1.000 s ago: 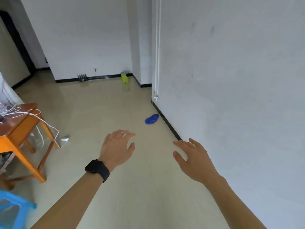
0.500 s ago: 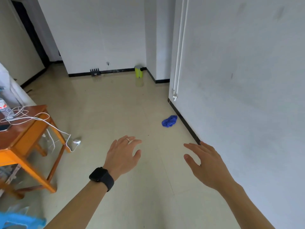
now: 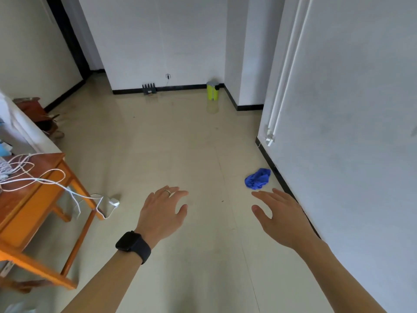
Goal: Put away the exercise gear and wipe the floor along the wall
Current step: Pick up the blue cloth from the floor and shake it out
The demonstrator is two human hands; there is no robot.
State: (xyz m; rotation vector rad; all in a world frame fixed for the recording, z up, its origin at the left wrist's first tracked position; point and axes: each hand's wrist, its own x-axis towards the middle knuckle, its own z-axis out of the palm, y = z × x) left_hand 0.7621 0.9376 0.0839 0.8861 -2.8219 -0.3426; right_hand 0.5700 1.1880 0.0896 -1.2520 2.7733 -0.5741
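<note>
As we hold our arms out, one cloth (image 3: 258, 178) lies on the floor (image 3: 180, 143) just beside the wall (image 3: 349, 154).
Our left hand (image 3: 163, 208) and right hand (image 3: 279, 216) hover with fingers spread, holding nothing; one bin (image 3: 212, 92) stands far off.

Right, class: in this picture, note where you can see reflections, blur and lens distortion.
Head view: the glossy floor mirrors the green bin and the far wall; the table smears toward the lower-left corner; the wall pipes lean and bow from the wide lens; the blue cloth looks fairly sharp; light is soft, shadows faint.
</note>
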